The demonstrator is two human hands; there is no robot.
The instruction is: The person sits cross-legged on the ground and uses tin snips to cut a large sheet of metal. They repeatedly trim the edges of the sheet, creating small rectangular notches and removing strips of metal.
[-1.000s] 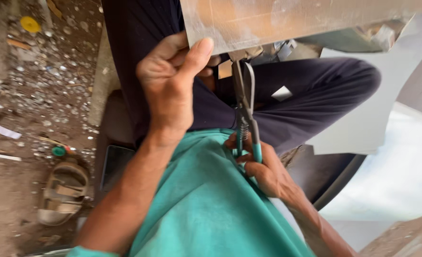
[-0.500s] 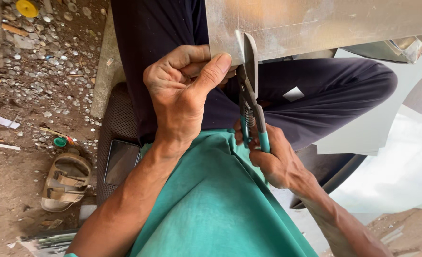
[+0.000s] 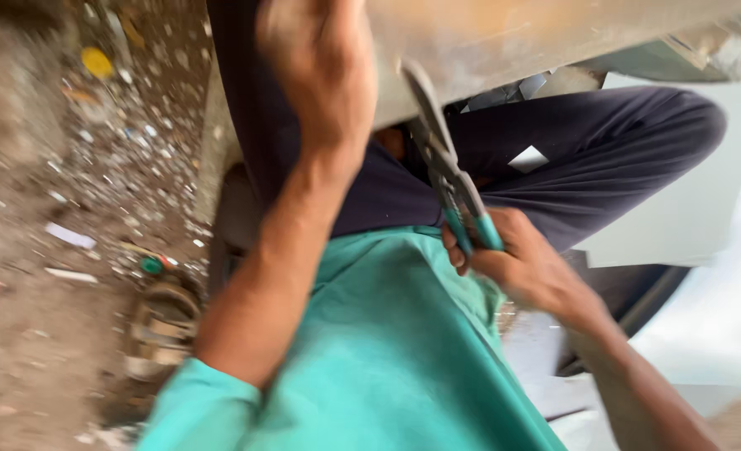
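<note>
Head view, blurred by motion, shows us cutting a metal sheet [image 3: 504,38] with a pair of snips [image 3: 450,167]. Our right hand [image 3: 525,267] has its grip wrapped tight around the green handles, which sit squeezed nearly together; the blades reach up and bite into the sheet's lower edge, above our lap. Our left hand [image 3: 324,75] is up at that same edge, just beside the blades. It seems to be clamped on the sheet to steady it, though the blur keeps us from seeing how its fingers lie.

The sheet runs across the top of the view, over our dark trousers [image 3: 604,159] and green shirt [image 3: 395,351]. A sandal [image 3: 162,326] lies on the littered ground [image 3: 45,250] to our left, and pale offcuts [image 3: 680,217] rest to our right.

What worries us is how near the left hand sits to the blades and the fresh cut: a slip of the snips, or the sheet springing as it parts, could draw bare fingers across a sharp edge. A wavering hold could also let the cut wander off line or the sheet drop toward our thighs.
</note>
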